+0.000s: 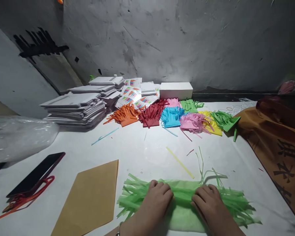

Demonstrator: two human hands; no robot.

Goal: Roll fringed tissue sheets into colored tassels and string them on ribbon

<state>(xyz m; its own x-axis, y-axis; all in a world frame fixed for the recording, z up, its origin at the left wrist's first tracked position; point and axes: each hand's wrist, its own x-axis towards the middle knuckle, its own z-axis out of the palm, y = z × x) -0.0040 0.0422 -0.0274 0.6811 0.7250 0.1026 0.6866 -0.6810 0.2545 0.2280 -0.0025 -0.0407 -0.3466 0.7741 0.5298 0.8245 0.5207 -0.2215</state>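
Observation:
A sheet of green tissue paper lies on the white table in front of me, its left and right ends cut into long fringe strips. Across its middle runs a thicker folded or rolled band. My left hand is closed on this band left of centre, fingers curled over its far edge. On the other side, my right hand grips the same band in the same way. Both thumbs are mostly hidden. Just beyond the paper lies a loose yellow strip, with thin green strips near my right hand.
A brown paper folder and a phone with a red cord lie to the left, near clear plastic wrap. Behind stand white stacks, a white box and several coloured fringe bundles. Brown bag at right.

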